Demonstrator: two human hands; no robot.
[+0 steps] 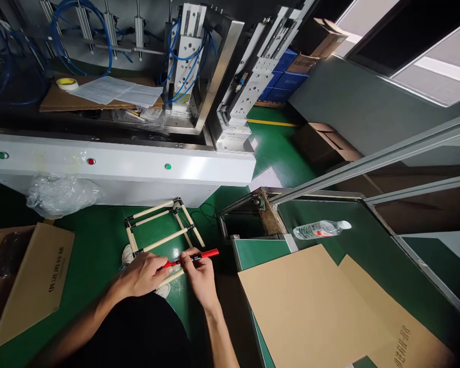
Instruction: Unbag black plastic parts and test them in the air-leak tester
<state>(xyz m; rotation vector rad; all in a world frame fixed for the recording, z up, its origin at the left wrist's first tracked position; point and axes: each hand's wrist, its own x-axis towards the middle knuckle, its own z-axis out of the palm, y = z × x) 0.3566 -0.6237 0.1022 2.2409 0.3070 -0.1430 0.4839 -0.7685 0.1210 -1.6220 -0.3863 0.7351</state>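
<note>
A red and black marker pen [197, 257] lies almost level between my two hands, above the floor. My left hand [144, 274] is closed on its red left end. Further along, my right hand [201, 280] pinches the dark barrel, and the red right end sticks out past the fingers. Just beyond and below the hands stands a frame of cream tubes [167, 240] with black joints. Part of that frame is hidden behind my hands.
A white machine bench [130, 166] with buttons runs across the far side. Flat cardboard [299, 301] and a water bottle [320, 230] lie on the green table at right. An open cardboard box [42, 276] stands at left. A plastic bag [63, 194] hangs against the bench.
</note>
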